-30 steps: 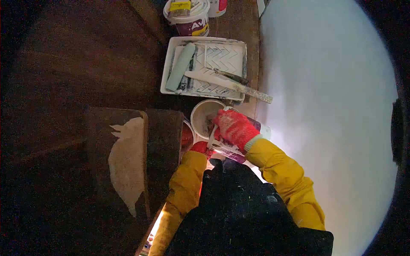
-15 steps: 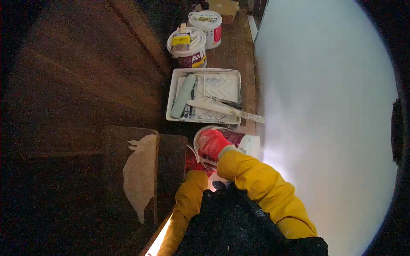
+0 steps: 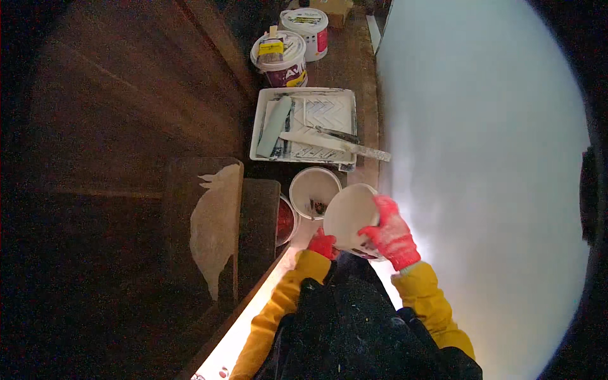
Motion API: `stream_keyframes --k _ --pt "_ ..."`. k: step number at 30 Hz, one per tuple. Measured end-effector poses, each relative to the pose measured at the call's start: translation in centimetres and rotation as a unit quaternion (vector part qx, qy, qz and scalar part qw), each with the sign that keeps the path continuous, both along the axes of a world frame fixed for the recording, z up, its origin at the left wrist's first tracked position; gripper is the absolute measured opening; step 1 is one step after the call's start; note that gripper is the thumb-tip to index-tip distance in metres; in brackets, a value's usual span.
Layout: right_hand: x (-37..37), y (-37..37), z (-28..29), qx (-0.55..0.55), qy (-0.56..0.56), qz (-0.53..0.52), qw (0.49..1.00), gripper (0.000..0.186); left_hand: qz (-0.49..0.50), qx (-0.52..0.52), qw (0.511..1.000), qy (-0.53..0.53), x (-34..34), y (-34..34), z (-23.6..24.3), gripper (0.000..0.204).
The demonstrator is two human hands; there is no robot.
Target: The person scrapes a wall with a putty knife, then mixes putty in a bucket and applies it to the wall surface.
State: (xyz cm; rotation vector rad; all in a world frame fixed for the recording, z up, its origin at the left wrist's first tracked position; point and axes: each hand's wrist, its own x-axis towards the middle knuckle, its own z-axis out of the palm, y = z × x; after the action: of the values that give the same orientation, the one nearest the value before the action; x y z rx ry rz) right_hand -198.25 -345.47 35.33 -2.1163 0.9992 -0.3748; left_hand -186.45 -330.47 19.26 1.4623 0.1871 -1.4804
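Close to my body I hold a white plastic bucket (image 3: pixel 350 218), tilted so that its pale round face shows; whether this is its inside or its base I cannot tell for sure. My right hand (image 3: pixel 394 235), in a red glove, is closed on its right side. Against its lower left edge is my left hand (image 3: pixel 323 244), also red-gloved, with the fingers closed and partly hidden by the bucket. Just beyond, an open bucket (image 3: pixel 315 183) stands with small dark bits at its bottom. To the left, a reddish bucket (image 3: pixel 287 221) is partly hidden beside a dark board.
Farther ahead lies a white paint tray (image 3: pixel 345 104) holding a paint roller (image 3: pixel 274 126) and a long-handled scraper-like tool (image 3: pixel 335 144). Behind it are two lidded paint buckets, the nearer (image 3: pixel 288 73) with a brush (image 3: pixel 271 49) on top. A pale wall (image 3: pixel 487 177) rises along the right.
The held bucket has swung toward me and to the right, and its round face now shows. My right hand has moved to its right side. The open bucket beyond has come into sight.
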Motion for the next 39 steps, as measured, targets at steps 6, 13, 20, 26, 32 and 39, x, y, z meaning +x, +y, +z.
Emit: stream_keyframes --k 6,13,20,26,32,39 --pt "-7.5 0.1 3.1 0.194 0.067 -0.208 0.956 0.05 -0.139 -0.028 0.977 -0.162 -3.6 -2.7 13.7 0.059" --pt "-8.0 -4.5 10.5 0.142 -0.07 -0.318 0.935 0.046 -0.106 -0.177 0.951 -0.232 -3.0 -11.5 22.2 0.071" --pt "2.9 -18.2 9.4 0.134 -0.26 -0.27 0.917 0.042 0.069 -0.302 0.904 -0.295 4.6 -24.1 24.3 0.076" --pt "13.1 -31.7 1.9 0.208 -0.317 -0.244 0.893 0.042 0.082 -0.17 0.92 -0.343 5.7 -21.0 16.4 0.064" --pt "23.2 -38.6 -4.7 0.235 -0.29 -0.213 0.903 0.042 0.17 0.004 0.945 -0.28 3.2 -11.3 10.8 0.053" --pt "27.4 -41.0 -9.2 0.302 -0.246 -0.238 0.89 0.042 0.255 0.102 0.95 -0.148 5.3 -9.2 11.0 0.043"
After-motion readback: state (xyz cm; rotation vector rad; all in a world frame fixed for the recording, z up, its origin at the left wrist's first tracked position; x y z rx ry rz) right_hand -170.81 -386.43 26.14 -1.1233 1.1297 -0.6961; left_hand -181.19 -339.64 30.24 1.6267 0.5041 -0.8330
